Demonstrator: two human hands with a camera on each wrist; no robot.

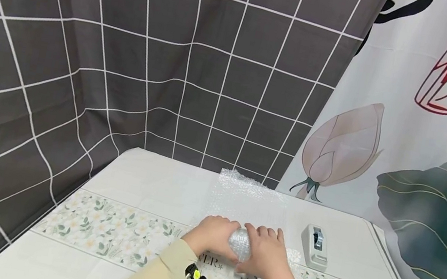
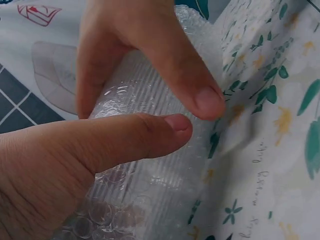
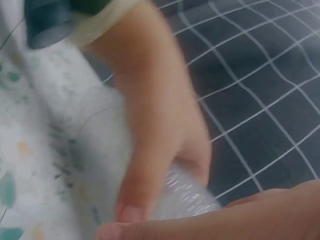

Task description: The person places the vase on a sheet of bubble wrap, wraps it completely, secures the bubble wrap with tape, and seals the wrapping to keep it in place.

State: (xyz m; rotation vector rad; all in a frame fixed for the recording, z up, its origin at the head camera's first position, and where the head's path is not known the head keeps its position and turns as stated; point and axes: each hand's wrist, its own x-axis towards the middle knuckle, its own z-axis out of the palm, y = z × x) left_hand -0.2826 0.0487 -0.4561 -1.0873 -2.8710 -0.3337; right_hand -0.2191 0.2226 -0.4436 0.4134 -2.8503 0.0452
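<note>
A clear ribbed cylinder [image 2: 145, 95], partly rolled in bubble wrap [image 2: 100, 215], lies on its side on the table between both hands. In the head view, my left hand [image 1: 214, 235] holds the wrapped cylinder [image 1: 240, 244] from the left, thumb along the near side. My right hand [image 1: 267, 254] grips it from the right, fingers spread over the top. The thumbs come close together in the left wrist view. The loose sheet of bubble wrap [image 1: 247, 197] stretches away toward the back of the table. Much of the cylinder is hidden under the hands.
A white tape dispenser [image 1: 315, 247] sits on the table to the right of the hands. The tablecloth [image 1: 102, 228] has a floral band across it. A dark grid curtain [image 1: 165, 60] and a white printed curtain [image 1: 341, 179] hang behind the table.
</note>
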